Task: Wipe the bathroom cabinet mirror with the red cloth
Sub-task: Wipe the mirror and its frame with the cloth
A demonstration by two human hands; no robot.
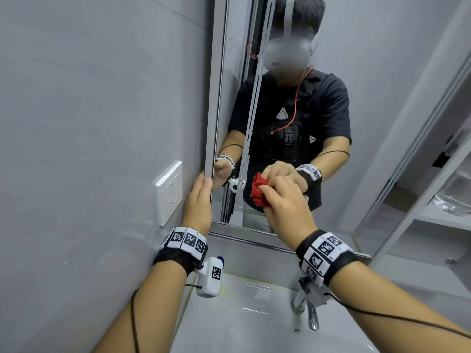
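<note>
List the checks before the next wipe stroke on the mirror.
1. Grip: right hand holds the bunched red cloth: ok.
2. Contact: red cloth meets its reflection on the mirror: ok.
3. Bracing: left hand grips the mirror's left edge: ok.
4. Path: nothing in front of the glass above the cloth: ok.
5. Streaks or wet patches on the glass: cannot tell.

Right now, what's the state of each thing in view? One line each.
mirror: left edge gripped, cloth on its lower part.
red cloth: bunched, pressed against the mirror.
left hand: grips the mirror's left edge.
right hand: holds the red cloth on the mirror.
faucet: no water seen running.
wall socket: nothing plugged in.
</note>
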